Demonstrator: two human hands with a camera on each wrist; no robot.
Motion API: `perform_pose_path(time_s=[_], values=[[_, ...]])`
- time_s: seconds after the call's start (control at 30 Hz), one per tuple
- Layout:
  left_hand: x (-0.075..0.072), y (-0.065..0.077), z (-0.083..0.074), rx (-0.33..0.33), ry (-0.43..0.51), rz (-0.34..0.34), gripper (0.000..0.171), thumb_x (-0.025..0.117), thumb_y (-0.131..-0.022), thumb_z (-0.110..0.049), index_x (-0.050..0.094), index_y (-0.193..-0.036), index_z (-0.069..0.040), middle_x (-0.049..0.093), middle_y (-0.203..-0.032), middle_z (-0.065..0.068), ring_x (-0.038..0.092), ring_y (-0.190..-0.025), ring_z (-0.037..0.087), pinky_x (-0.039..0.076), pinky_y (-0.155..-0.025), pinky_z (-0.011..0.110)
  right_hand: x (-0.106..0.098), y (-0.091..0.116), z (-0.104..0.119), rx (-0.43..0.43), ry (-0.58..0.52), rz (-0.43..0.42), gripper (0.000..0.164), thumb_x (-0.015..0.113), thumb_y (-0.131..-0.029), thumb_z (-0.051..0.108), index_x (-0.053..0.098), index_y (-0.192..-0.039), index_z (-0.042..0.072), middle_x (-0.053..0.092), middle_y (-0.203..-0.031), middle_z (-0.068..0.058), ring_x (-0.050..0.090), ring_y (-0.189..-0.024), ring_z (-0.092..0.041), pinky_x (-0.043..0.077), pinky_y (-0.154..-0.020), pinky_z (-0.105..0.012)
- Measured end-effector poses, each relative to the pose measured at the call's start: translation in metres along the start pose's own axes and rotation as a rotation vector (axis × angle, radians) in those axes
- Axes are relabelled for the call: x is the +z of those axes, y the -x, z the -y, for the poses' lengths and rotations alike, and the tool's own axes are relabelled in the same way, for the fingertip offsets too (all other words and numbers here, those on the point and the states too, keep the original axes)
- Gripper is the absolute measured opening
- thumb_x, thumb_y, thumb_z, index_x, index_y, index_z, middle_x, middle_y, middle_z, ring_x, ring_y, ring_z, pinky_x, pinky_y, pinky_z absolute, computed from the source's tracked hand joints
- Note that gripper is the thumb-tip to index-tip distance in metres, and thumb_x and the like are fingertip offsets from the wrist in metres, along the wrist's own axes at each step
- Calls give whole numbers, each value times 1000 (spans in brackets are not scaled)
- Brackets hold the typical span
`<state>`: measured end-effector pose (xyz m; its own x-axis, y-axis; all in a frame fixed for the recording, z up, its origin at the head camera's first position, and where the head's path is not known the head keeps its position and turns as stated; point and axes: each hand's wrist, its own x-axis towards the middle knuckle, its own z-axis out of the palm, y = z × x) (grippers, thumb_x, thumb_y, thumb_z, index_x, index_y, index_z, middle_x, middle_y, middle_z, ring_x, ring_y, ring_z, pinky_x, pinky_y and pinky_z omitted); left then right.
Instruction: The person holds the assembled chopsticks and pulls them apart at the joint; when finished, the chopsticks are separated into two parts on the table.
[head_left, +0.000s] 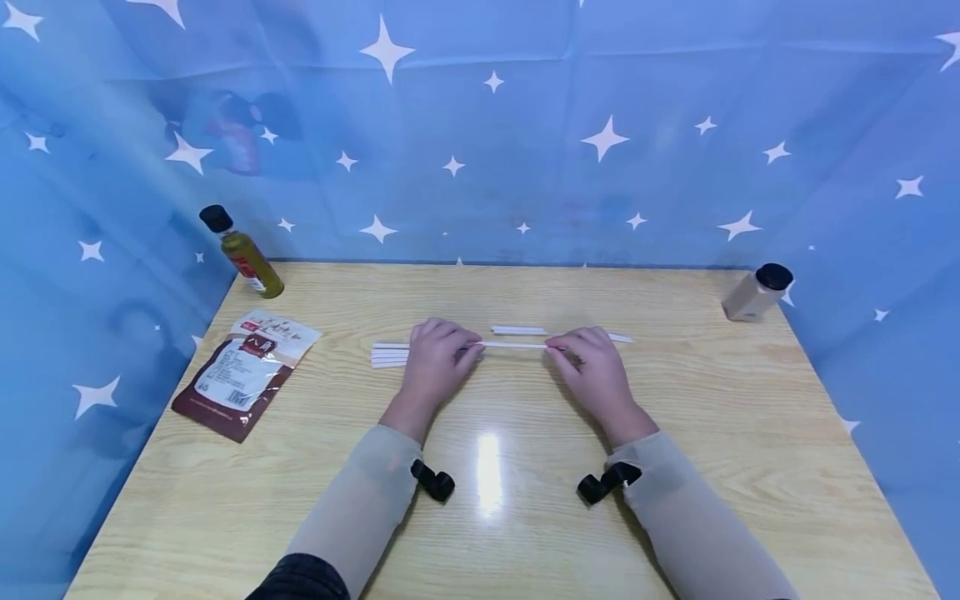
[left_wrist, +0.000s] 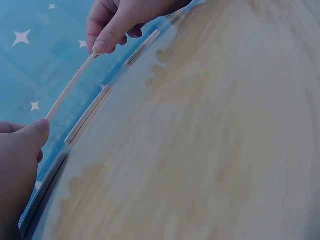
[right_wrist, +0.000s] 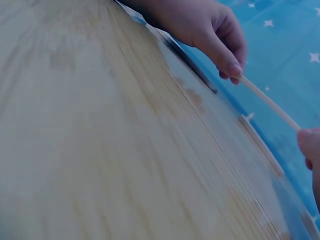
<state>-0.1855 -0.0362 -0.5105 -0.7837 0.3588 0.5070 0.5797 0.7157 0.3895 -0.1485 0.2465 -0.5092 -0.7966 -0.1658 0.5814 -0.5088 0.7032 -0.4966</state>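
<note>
A thin pale stick (head_left: 513, 345) spans the gap between the two hands, nearly level from side to side. Its left end is pinched between thumb and fingers of my left hand (head_left: 438, 360); my right hand (head_left: 598, 377) pinches the other end. The left wrist view shows the same stick (left_wrist: 72, 86) held above the tabletop. Several pale sticks (head_left: 388, 357) lie side by side on the table, partly hidden behind the left hand. Just beyond the held stick lie more sticks (head_left: 519, 331), and one stick end (head_left: 620, 338) shows past the right hand.
At the table's back left stands an oil bottle (head_left: 251, 262) with a black cap. A brown and white packet (head_left: 243, 375) lies flat in front of it. Back right is a small black-lidded jar (head_left: 756, 293). A blue star-patterned cloth (head_left: 525, 150) hangs behind the wooden table (head_left: 540, 542).
</note>
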Motion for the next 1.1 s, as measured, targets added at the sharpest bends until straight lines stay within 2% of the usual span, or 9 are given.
perform_pose_path(time_s=[0.23, 0.47, 0.7, 0.83, 0.97, 1.1], values=[[8, -3, -7, 18, 54, 19, 17, 77, -101, -32, 83, -108, -17, 77, -108, -2, 62, -109, 21, 46, -102, 46, -7, 5, -6, 1, 8, -20, 10, 84, -94, 9, 82, -103, 6, 77, -98, -9, 65, -98, -32, 52, -87, -47], [20, -14, -20, 52, 86, 5, 14, 77, -102, -27, 83, -109, -17, 76, -106, -2, 63, -103, 21, 48, -96, 45, -19, 9, -15, 56, 27, -33, 13, 83, -94, 9, 83, -107, 6, 77, -103, -11, 62, -96, -32, 49, -84, -46], [32, -25, -35, 38, 93, 49, 14, 75, -103, -28, 83, -111, -20, 75, -107, -4, 64, -104, 20, 47, -98, 44, -33, 15, -26, 113, 32, -42, 17, 83, -95, 9, 83, -112, 6, 75, -103, -13, 62, -97, -33, 49, -84, -47], [37, -30, -43, 27, 102, 90, 15, 72, -105, -29, 82, -112, -21, 75, -109, -5, 63, -107, 18, 47, -99, 43, -42, 19, -31, 151, 32, -40, 15, 82, -96, 10, 84, -111, 7, 73, -102, -10, 64, -93, -26, 50, -79, -36], [40, -32, -48, 33, 105, 123, 16, 69, -107, -29, 81, -114, -21, 74, -112, -6, 63, -109, 17, 47, -100, 41, -48, 23, -35, 177, 19, -37, 13, 81, -97, 9, 84, -110, 9, 72, -101, -6, 62, -82, -17, 46, -71, -21], [41, -33, -50, 35, 120, 133, 16, 68, -108, -27, 80, -114, -20, 74, -114, -5, 62, -111, 17, 46, -101, 42, -50, 24, -38, 182, -4, -27, 12, 79, -99, 9, 83, -110, 9, 72, -100, -5, 60, -80, -14, 44, -71, -17]])
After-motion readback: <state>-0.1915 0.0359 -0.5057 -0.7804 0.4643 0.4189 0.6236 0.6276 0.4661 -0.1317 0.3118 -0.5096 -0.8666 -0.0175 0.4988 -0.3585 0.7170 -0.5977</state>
